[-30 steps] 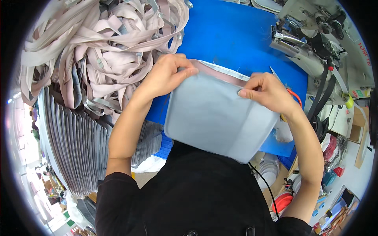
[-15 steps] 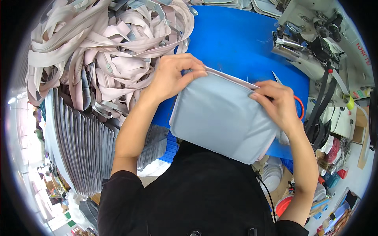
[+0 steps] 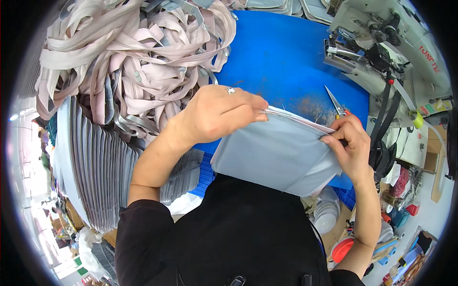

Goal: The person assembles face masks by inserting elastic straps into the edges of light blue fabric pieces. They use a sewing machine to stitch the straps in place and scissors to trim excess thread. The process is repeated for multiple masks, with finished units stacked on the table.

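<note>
A grey-blue rectangular fabric panel (image 3: 276, 155) with rounded corners and a pinkish layer behind it hangs tilted before my chest. My left hand (image 3: 224, 112), with a ring on one finger, pinches its upper edge near the middle. At the upper right corner my right hand (image 3: 350, 143) grips the same edge between thumb and fingers. Just beyond that hand, scissors (image 3: 338, 106) with red handles lie on the blue table, their handles partly hidden by it. The left fingers cover part of the panel's top edge.
Pale pink zipper strips (image 3: 138, 62) lie heaped at the far left. Below them stands a long row of stacked grey panels (image 3: 95, 167). A sewing machine (image 3: 386, 43) occupies the far right. Loose thread bits (image 3: 312, 107) are scattered on the blue table (image 3: 281, 47); more panels (image 3: 317, 9) lie at its back edge.
My left hand has slid right along the panel's top edge, away from the left corner. The panel's top edge sits lower and closer to me. My right hand has moved slightly down and right.
</note>
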The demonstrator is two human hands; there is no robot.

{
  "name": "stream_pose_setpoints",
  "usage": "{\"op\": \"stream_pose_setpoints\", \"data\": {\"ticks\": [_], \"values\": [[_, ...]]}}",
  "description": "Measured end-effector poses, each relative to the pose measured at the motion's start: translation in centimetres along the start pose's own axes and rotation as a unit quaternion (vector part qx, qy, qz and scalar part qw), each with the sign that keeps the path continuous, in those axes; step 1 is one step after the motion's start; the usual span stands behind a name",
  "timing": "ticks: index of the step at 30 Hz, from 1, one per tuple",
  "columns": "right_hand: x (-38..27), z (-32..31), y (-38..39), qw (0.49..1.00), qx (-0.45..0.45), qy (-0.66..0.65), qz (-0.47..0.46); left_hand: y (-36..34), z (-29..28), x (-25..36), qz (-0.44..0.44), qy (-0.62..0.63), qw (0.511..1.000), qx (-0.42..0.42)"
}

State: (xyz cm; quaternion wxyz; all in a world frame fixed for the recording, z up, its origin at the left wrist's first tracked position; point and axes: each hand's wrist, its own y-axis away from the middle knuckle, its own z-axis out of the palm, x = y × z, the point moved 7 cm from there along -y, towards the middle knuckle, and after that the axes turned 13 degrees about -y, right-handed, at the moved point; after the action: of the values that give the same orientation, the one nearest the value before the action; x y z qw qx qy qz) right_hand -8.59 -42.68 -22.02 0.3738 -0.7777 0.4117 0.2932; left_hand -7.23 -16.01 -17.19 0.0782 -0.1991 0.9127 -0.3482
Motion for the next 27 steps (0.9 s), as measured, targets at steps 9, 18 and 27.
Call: {"op": "stream_pose_setpoints", "data": {"ticks": [9,18,27], "values": [[-0.2,-0.2,0.7,0.999,-0.001,-0.046,0.021,-0.3,-0.7,1.5,0.031,-0.014,0.999,0.028],[0.7,-1.0,-0.6,0.994,0.009,-0.083,0.070,-1.9,1.2,-2.6,-0.113,-0.008,0.992,-0.049],[3.9,-0.8,-2.1,0.929,0.067,-0.286,0.226,-10.8,5.2,-10.0,-0.198,0.097,0.962,-0.158]]}}
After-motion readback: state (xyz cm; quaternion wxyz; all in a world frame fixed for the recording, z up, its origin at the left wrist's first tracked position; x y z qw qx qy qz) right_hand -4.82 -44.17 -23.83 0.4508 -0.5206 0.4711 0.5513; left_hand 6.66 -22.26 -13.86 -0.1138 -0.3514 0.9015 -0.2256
